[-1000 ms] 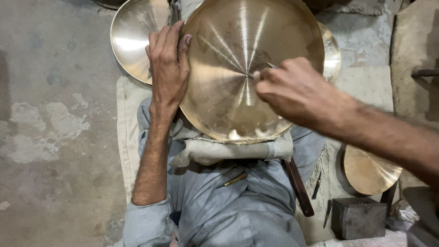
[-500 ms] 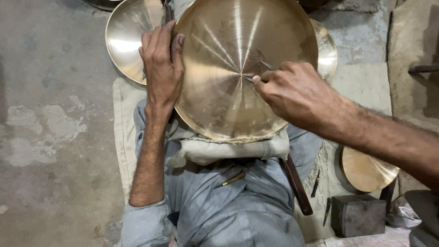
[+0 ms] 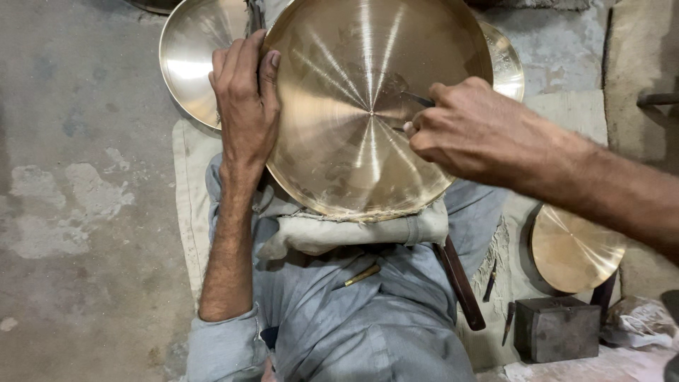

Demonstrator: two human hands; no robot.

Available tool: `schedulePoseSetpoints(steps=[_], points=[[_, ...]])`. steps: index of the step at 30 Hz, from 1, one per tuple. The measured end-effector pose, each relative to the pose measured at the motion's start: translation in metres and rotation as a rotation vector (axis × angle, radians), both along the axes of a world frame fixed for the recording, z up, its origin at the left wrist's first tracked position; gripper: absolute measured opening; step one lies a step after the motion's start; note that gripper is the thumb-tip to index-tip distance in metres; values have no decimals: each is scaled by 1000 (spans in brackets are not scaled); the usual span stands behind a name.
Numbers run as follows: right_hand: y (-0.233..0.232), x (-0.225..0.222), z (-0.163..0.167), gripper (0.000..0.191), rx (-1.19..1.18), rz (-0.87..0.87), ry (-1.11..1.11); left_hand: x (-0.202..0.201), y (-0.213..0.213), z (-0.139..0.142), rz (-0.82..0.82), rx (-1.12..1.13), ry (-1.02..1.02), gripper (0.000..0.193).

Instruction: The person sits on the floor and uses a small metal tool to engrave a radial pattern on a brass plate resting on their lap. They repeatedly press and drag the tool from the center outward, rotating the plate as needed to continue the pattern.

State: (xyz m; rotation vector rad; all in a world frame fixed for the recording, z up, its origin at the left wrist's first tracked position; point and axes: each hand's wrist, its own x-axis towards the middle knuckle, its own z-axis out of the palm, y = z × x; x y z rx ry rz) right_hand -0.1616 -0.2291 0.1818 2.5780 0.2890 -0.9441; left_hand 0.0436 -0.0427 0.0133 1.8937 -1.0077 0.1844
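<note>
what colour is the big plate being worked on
Shiny golden brass plate, with bright streaks, seen in the head view.
</note>
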Motion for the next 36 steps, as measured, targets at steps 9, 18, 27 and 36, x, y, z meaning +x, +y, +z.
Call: schedulePoseSetpoints(steps=[9,18,27,36], points=[[-5,9,3,43,-117,120,111,-2,0,3,13,-2,-19,34],[30,30,-13,32,-183,290,67,-1,-1,-2,12,-8,-21,34],[27,53,-4,33,-60,275,-154,-1,-1,-1,16,-5,-20,32],[-6,23,26,18,443,50,-469,-1,7,20,141,123,-44,26]])
